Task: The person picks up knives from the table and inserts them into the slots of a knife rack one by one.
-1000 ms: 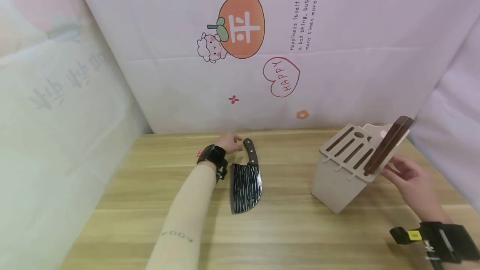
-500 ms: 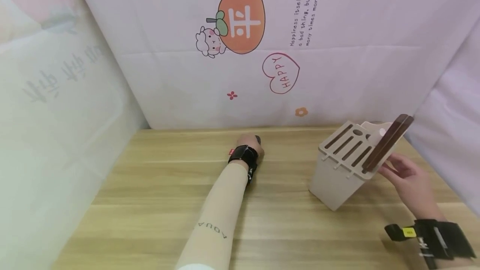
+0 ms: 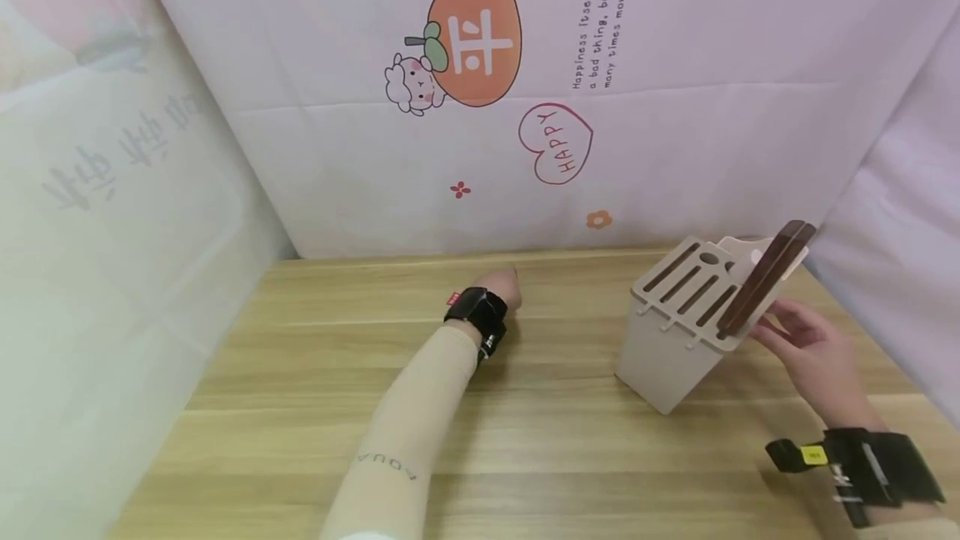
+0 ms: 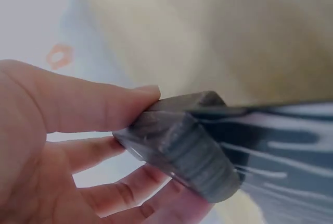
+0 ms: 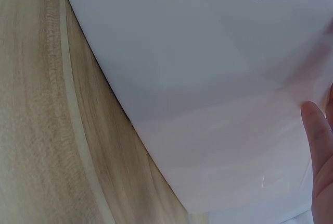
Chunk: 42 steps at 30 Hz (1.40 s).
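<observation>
Two hands busy — left hand (image 4: 47, 146) (thumb on top) grips cleaver (image 4: 208, 146).

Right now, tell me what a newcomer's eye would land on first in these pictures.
First, the beige knife block tipped on the wooden table at the right, one brown handle sticking out, the right hand beside it. Next, the left hand near the table's back edge, gripping a dark cleaver handle. Behind, an orange cartoon fruit marks the pink backdrop.
</observation>
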Each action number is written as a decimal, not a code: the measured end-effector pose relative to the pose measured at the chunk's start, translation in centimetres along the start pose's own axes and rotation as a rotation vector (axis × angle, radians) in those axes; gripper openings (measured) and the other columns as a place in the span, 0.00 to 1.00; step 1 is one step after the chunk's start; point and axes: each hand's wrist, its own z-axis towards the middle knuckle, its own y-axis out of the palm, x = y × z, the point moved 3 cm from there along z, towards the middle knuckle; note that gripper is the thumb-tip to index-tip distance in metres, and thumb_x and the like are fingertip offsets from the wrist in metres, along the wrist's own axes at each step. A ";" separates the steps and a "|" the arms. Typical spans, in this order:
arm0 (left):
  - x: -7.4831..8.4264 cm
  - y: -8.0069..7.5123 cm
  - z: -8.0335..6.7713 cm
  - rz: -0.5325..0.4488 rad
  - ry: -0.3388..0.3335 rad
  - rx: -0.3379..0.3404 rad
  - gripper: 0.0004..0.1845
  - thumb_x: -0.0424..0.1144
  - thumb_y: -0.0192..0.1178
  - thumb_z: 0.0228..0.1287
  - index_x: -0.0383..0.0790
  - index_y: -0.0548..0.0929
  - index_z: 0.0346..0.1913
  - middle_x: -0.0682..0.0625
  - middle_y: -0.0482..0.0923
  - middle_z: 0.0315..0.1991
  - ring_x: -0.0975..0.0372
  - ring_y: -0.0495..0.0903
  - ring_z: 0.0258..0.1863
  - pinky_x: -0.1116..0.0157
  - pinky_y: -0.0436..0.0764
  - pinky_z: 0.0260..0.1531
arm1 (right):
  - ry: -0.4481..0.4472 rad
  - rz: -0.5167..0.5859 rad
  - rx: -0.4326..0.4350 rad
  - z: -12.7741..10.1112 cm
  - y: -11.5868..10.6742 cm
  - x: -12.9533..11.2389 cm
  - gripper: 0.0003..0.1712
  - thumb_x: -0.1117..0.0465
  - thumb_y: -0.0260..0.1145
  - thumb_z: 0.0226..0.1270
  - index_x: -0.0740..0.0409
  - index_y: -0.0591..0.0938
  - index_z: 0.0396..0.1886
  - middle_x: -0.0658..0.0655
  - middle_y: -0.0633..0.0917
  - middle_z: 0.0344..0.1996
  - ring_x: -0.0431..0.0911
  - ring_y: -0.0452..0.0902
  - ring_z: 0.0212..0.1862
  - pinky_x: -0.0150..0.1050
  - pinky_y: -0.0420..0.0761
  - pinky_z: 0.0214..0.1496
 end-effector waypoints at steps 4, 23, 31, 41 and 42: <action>-0.2 -4.1 -2.2 -0.148 0.063 0.036 0.26 0.27 0.58 0.62 0.34 0.73 0.65 0.39 0.82 0.50 0.54 0.81 0.37 0.62 0.82 0.35 | 0.004 0.037 -0.005 0.0 0.0 0.2 0.27 0.85 0.63 0.65 0.55 0.87 0.54 0.40 0.88 0.49 0.29 0.83 0.50 0.20 0.77 0.52; 4.1 -17.5 -15.1 -0.716 0.632 0.625 0.45 0.20 0.58 0.68 0.48 0.55 0.82 0.43 0.73 0.63 0.55 0.81 0.47 0.66 0.86 0.44 | -0.022 -0.081 0.065 -0.4 -0.5 -0.3 0.26 0.85 0.64 0.64 0.57 0.87 0.54 0.38 0.88 0.47 0.28 0.83 0.49 0.19 0.77 0.50; 7.9 -16.7 -15.4 -0.922 0.974 0.579 0.39 0.14 0.56 0.66 0.33 0.58 0.78 0.38 0.70 0.66 0.51 0.80 0.53 0.64 0.86 0.48 | -0.028 -0.039 0.057 -0.2 -0.2 -0.1 0.26 0.84 0.64 0.64 0.58 0.87 0.55 0.40 0.88 0.49 0.28 0.82 0.52 0.20 0.77 0.52; 10.8 -15.2 -14.5 -1.177 1.118 0.424 0.39 0.13 0.57 0.64 0.27 0.56 0.76 0.38 0.69 0.66 0.53 0.82 0.51 0.58 0.86 0.51 | -0.026 -0.012 0.053 -0.3 0.1 -0.1 0.26 0.84 0.64 0.64 0.59 0.86 0.56 0.40 0.88 0.50 0.29 0.81 0.53 0.21 0.77 0.53; 11.0 -15.0 -14.3 -1.191 1.118 0.403 0.39 0.13 0.56 0.64 0.27 0.55 0.76 0.37 0.69 0.67 0.53 0.82 0.51 0.57 0.86 0.51 | -0.023 -0.026 0.054 -0.4 0.1 -0.1 0.26 0.84 0.64 0.64 0.59 0.86 0.56 0.40 0.88 0.50 0.29 0.82 0.53 0.21 0.77 0.53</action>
